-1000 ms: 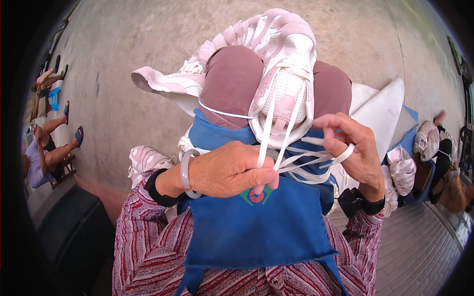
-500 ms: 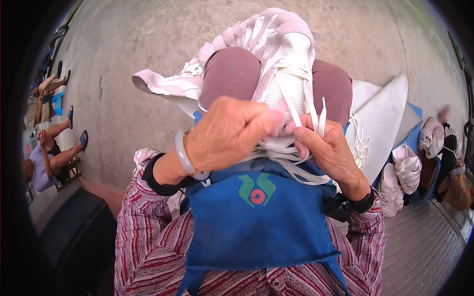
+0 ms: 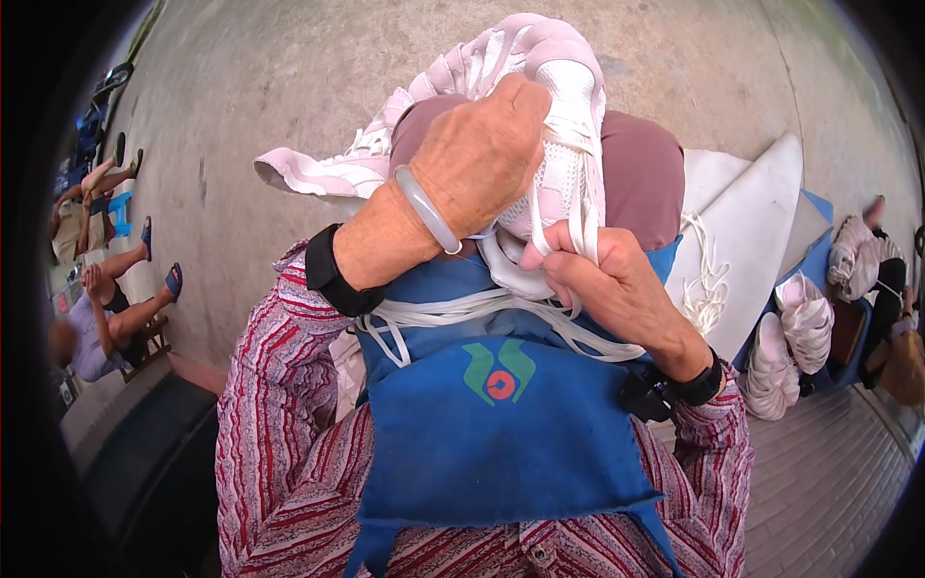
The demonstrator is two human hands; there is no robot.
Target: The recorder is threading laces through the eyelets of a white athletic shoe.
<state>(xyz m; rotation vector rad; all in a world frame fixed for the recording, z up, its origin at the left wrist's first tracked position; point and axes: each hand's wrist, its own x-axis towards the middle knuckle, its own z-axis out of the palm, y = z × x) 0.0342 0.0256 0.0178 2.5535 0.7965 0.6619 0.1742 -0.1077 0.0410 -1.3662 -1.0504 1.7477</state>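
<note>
A person seated over a blue cloth apron [image 3: 501, 443] is lacing a pale pink mesh sneaker [image 3: 564, 116] resting on the knees: the left hand [image 3: 482, 154], lower a second ago, is now clamping its tongue, while the right hand [image 3: 602, 279], at five o'clock, is pinching the white flat laces [image 3: 583, 217] taut.

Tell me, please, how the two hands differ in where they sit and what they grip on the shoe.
The left hand lies on top of the pink-and-white shoe, palm down; the right hand sits lower, fist closed on the white laces. The left wrist carries a pale bangle; the right does not. Both wear black wristbands.
</note>
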